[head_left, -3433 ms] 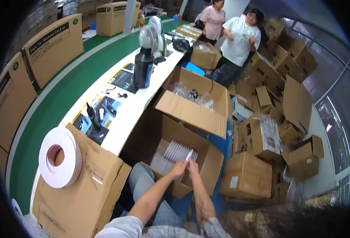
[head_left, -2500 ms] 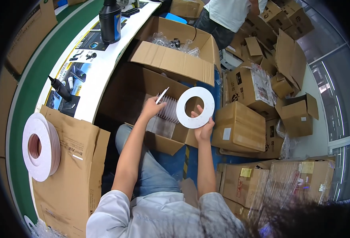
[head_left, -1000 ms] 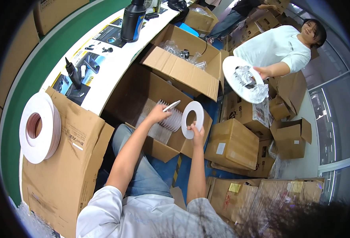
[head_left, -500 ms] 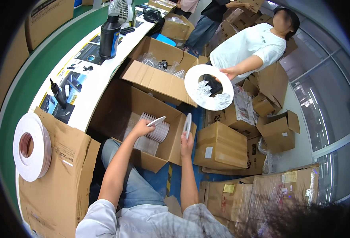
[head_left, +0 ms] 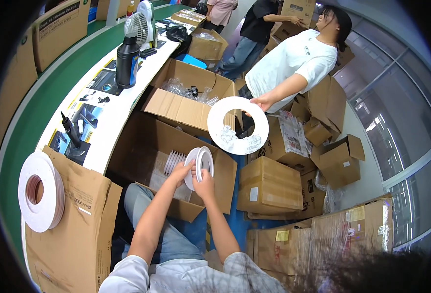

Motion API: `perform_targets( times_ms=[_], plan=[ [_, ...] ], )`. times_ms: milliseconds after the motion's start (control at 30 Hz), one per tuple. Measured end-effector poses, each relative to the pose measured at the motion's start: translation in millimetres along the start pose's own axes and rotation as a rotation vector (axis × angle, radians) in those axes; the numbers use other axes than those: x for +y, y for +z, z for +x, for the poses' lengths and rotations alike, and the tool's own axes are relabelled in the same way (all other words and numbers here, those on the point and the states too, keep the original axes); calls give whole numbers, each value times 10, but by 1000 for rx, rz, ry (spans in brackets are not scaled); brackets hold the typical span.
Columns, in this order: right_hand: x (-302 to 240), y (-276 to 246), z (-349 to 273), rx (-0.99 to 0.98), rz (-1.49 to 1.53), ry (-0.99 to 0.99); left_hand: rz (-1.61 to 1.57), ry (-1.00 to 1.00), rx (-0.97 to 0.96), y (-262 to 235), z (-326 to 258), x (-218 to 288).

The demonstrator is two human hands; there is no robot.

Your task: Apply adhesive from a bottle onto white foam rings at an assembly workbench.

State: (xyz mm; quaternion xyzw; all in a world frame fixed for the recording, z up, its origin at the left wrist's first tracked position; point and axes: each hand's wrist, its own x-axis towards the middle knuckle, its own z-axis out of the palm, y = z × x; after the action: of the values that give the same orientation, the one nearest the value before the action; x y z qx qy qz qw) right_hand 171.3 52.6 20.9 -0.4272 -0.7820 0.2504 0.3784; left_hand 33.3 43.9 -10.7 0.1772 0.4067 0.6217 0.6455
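My left hand (head_left: 180,174) is closed on a white ring (head_left: 190,157) over an open cardboard carton (head_left: 221,163). Close beside it, my right hand (head_left: 204,185) grips another white ring (head_left: 211,162), tilted so its central hole shows. The two rings are side by side and seem to touch. Behind my left hand, several more white rings (head_left: 174,163) stand in a row inside the carton, partly hidden by my hands. Across from me, a co-worker's hand (head_left: 265,101) holds up a larger flat white ring (head_left: 216,119) with crumpled clear wrap showing at its lower part.
At left, a stack of white rings (head_left: 49,178) rests on a cardboard box (head_left: 71,239). A white table (head_left: 109,117) bears a black bottle (head_left: 127,63), a small dark bottle (head_left: 70,129) and a fan (head_left: 137,29). A taped carton (head_left: 274,183) stands to the right.
My hands have come together, bringing both rings side by side over the carton; the right one moved left. The co-worker's large ring shifted lower left in view.
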Motion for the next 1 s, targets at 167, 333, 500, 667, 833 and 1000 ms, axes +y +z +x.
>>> perform_targets(
  times_ms=[167, 333, 500, 667, 833, 1000],
  plan=[
    [-56, -4, -82, -170, -69, 32, -55, 39, 0, -79, -27, 46],
    [-44, -426, -3, -279, -207, -173, -98, 14, -8, 148, -149, 170],
    [-163, -1226, 428, -185, 234, 71, 75, 5, -16, 174, -131, 151],
    [-704, -1586, 832, -163, 1121, 399, 7, 21, -65, 54, -35, -18],
    [-821, -1384, 1103, -119, 1005, 451, 80, 25, 90, 149, -195, 98],
    [-1098, -1241, 1303, -100, 1255, 289, 255, 162, 234, -93, -151, 131]
  ],
)
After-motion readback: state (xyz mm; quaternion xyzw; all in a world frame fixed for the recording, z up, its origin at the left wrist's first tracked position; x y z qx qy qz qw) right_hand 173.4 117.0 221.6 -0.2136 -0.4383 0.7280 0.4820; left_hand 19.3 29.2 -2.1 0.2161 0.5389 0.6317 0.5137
